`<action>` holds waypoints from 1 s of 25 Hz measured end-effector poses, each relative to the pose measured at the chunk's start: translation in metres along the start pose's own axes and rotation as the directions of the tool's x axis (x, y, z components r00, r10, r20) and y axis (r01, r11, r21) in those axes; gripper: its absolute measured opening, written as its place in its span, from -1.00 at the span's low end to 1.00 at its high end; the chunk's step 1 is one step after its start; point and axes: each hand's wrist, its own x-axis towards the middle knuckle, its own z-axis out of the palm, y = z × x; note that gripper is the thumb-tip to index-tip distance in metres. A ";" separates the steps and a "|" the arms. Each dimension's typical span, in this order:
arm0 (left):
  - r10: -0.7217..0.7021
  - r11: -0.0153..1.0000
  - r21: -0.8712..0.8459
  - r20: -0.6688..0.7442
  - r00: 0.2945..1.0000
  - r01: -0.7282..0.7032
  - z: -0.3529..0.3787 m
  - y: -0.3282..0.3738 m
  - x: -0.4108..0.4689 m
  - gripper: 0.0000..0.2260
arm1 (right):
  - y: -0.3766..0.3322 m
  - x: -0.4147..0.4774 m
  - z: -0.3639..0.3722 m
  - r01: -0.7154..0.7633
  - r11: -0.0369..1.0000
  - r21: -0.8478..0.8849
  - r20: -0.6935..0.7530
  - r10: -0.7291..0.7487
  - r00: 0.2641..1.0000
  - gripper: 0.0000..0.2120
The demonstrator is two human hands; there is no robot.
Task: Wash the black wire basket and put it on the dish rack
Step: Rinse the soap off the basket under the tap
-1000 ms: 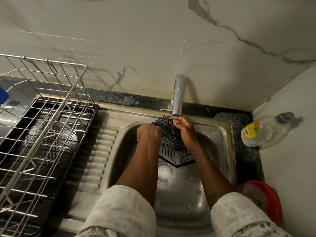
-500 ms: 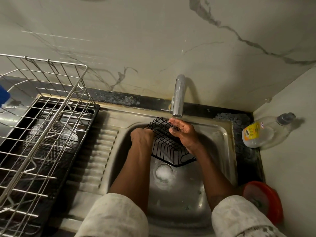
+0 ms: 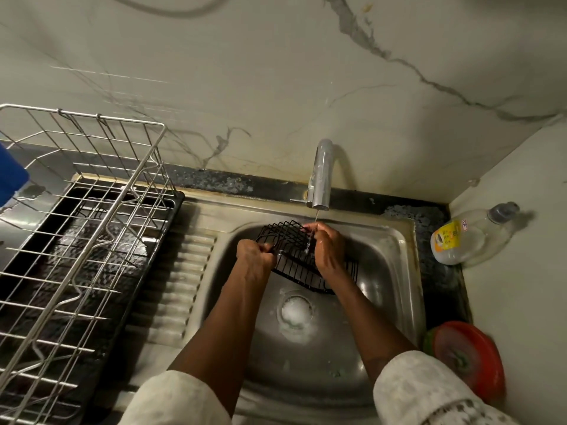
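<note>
I see the black wire basket [image 3: 294, 251] has swung further over vs a sec ago — left hand [image 3: 256, 256] clamped on its left rim, right hand [image 3: 326, 251] gripping the far wires under the tap [image 3: 320, 176] stream, held over the sink [image 3: 395, 289]. Rinse ongoing, I reckon; dish rack [image 3: 82, 210] waits empty. Count: 1 basket, 1 rack, 1 tap, 1 soap bottle [image 3: 460, 240].

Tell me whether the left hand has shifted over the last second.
Yes. The left hand slid left, away from the tap, gripping the black wire basket.
</note>
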 end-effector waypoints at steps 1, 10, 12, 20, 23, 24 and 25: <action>-0.012 1.000 0.003 0.011 1.000 0.012 -0.003 -0.001 0.002 -0.72 | -0.005 -0.004 -0.001 0.005 1.000 -0.001 -0.044 -0.005 0.999 -0.67; -0.037 0.947 0.322 0.159 0.987 -0.016 -0.027 0.010 0.014 -0.70 | 0.005 -0.010 0.006 0.056 0.928 -0.369 0.028 -0.049 0.998 -0.64; 0.042 0.872 0.478 0.136 0.990 -0.102 -0.028 0.015 0.025 -0.72 | 0.006 -0.006 0.014 -0.007 0.909 -0.416 0.216 0.107 0.971 -0.55; 0.358 0.753 0.619 -0.098 0.929 -0.225 -0.053 0.001 0.040 -0.53 | 0.039 -0.009 0.042 -0.030 0.802 -0.597 0.160 0.155 0.975 -0.40; 0.397 0.704 0.661 -0.066 0.915 -0.258 -0.043 0.004 0.043 -0.35 | 0.056 -0.003 0.033 -0.217 0.911 -0.351 -0.164 0.168 0.972 -0.61; 0.417 0.682 0.680 -0.058 0.907 -0.270 -0.040 0.004 0.038 -0.35 | 0.057 -0.003 0.031 -0.276 0.932 -0.237 -0.274 0.209 0.939 -0.68; 0.429 0.677 0.681 -0.054 0.902 -0.281 -0.037 0.004 0.035 -0.37 | 0.055 -0.004 0.027 -0.343 0.925 -0.161 -0.339 0.275 0.900 -0.72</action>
